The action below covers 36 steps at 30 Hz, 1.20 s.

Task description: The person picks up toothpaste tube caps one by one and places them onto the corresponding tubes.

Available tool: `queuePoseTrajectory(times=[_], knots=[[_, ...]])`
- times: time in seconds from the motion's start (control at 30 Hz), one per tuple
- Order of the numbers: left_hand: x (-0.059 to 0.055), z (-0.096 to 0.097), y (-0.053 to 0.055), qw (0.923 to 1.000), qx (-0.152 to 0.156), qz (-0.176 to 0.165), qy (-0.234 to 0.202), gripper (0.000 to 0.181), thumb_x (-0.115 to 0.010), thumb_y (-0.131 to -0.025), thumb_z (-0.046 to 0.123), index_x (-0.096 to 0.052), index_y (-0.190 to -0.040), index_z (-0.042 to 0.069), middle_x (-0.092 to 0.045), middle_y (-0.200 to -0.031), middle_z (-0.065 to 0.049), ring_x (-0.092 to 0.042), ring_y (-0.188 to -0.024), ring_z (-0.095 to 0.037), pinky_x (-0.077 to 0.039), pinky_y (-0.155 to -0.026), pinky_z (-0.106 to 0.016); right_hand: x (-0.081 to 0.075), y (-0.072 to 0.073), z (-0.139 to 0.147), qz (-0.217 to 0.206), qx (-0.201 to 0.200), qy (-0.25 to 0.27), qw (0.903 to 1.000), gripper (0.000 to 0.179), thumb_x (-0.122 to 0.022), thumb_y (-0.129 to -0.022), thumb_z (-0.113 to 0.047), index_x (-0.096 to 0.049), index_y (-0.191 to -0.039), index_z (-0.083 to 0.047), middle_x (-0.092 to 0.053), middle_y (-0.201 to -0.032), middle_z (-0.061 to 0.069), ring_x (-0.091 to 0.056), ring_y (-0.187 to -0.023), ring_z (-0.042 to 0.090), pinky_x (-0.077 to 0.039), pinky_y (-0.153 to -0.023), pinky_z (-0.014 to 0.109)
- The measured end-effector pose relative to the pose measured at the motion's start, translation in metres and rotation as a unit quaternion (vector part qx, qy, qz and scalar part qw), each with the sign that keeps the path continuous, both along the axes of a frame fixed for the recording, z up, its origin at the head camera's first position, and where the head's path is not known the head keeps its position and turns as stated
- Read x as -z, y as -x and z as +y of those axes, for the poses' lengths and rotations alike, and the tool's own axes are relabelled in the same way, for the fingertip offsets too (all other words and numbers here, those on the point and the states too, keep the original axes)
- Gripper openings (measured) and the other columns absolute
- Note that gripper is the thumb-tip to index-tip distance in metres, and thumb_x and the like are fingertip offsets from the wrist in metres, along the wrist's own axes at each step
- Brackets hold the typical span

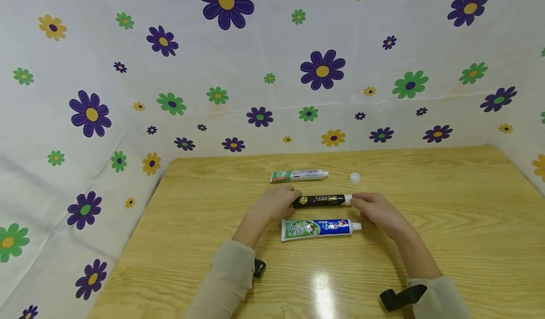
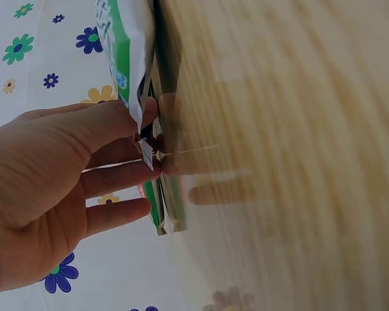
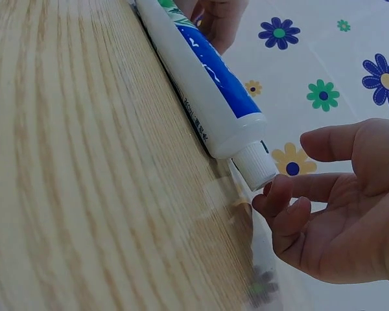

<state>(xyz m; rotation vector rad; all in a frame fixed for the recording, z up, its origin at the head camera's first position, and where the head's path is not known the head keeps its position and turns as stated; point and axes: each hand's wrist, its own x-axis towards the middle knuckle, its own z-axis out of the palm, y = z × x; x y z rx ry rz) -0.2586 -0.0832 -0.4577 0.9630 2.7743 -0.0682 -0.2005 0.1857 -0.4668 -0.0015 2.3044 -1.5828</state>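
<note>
A black toothpaste tube (image 1: 321,201) with a white cap (image 1: 348,199) lies crosswise between both hands. My left hand (image 1: 276,203) grips its left end between thumb and fingers. At the cap is my right hand (image 1: 379,211), its fingertips touching the cap's end. In the right wrist view the right thumb (image 3: 330,142) stands apart from the other fingers, and the black tube is mostly hidden. Nearer to me lies a blue, green and white toothpaste tube (image 1: 317,229) with its white cap pointing right. It fills the foreground of both wrist views.
Farther back lies a smaller green and silver toothpaste tube (image 1: 298,175). A loose white cap (image 1: 355,178) sits to its right. The wooden table (image 1: 191,271) meets a white flowered cloth (image 1: 281,49) at the back and sides.
</note>
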Motion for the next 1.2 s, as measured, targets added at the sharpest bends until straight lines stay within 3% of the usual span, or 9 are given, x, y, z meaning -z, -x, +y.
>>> queuePoseTrajectory(times=[0.17, 0.33, 0.43, 0.53, 0.7, 0.93, 1.2], knots=[[-0.001, -0.005, -0.003, 0.9998, -0.018, 0.003, 0.008, 0.044, -0.068, -0.096, 0.030, -0.057, -0.135, 0.014, -0.062, -0.117, -0.005, -0.062, -0.102, -0.018, -0.054, -0.087, -0.035, -0.001, -0.001, 0.004, 0.009, 0.015, 0.001, 0.9998, 0.052, -0.048, -0.105, -0.022, -0.041, -0.143, 0.012, -0.060, -0.100, 0.017, -0.051, -0.072, 0.016, -0.043, -0.058, 0.025], [-0.006, -0.012, -0.003, 0.9992, -0.031, -0.010, -0.026, 0.041, -0.063, -0.098, 0.035, -0.057, -0.133, 0.013, -0.061, -0.110, -0.004, -0.059, -0.095, -0.018, -0.053, -0.081, -0.034, -0.005, 0.001, 0.012, 0.025, 0.037, 0.011, 0.9989, 0.050, -0.048, -0.105, -0.022, -0.042, -0.144, 0.009, -0.051, -0.131, 0.027, -0.055, -0.084, 0.019, -0.050, -0.064, 0.027], [-0.011, -0.016, 0.002, 0.9985, -0.033, -0.006, -0.042, 0.042, -0.058, -0.101, 0.037, -0.056, -0.135, 0.012, -0.061, -0.122, -0.007, -0.060, -0.111, -0.022, -0.052, -0.092, -0.038, -0.006, 0.004, 0.017, 0.033, 0.049, 0.003, 0.9982, 0.050, -0.048, -0.105, -0.023, -0.042, -0.144, 0.007, -0.050, -0.136, 0.028, -0.057, -0.089, 0.022, -0.051, -0.068, 0.029], [-0.016, -0.020, 0.008, 0.9977, -0.039, -0.001, -0.056, 0.046, -0.053, -0.103, 0.036, -0.052, -0.142, 0.011, -0.054, -0.140, -0.013, -0.050, -0.132, -0.031, -0.043, -0.108, -0.045, -0.006, 0.008, 0.022, 0.040, 0.059, -0.015, 0.9973, 0.050, -0.050, -0.104, -0.021, -0.042, -0.144, 0.008, -0.049, -0.136, 0.029, -0.058, -0.089, 0.023, -0.052, -0.069, 0.028], [-0.016, -0.026, 0.020, 0.9942, -0.054, -0.017, -0.091, 0.045, -0.056, -0.102, 0.030, -0.052, -0.142, 0.010, -0.050, -0.142, -0.017, -0.044, -0.135, -0.035, -0.038, -0.112, -0.048, -0.006, 0.021, 0.027, 0.061, 0.055, -0.045, 0.9956, 0.053, -0.055, -0.100, -0.016, -0.040, -0.143, 0.011, -0.044, -0.138, 0.032, -0.058, -0.089, 0.028, -0.052, -0.069, 0.030], [0.001, -0.023, 0.043, 0.9890, -0.072, -0.029, -0.126, 0.053, -0.058, -0.102, 0.024, -0.040, -0.151, 0.012, -0.043, -0.147, -0.015, -0.038, -0.139, -0.033, -0.032, -0.116, -0.046, 0.000, 0.045, 0.024, 0.102, 0.030, -0.135, 0.9851, 0.059, -0.065, -0.092, -0.015, -0.043, -0.142, 0.010, -0.046, -0.136, 0.036, -0.050, -0.120, 0.047, -0.049, -0.095, 0.052], [0.012, -0.014, 0.055, 0.9861, -0.102, -0.052, -0.121, 0.054, -0.054, -0.104, 0.024, -0.036, -0.154, 0.019, -0.041, -0.152, -0.009, -0.037, -0.142, -0.030, -0.031, -0.116, -0.046, 0.005, 0.063, 0.017, 0.133, 0.034, -0.153, 0.9786, 0.059, -0.068, -0.086, -0.008, -0.045, -0.136, 0.014, -0.053, -0.125, 0.034, -0.053, -0.111, 0.044, -0.050, -0.092, 0.051]])
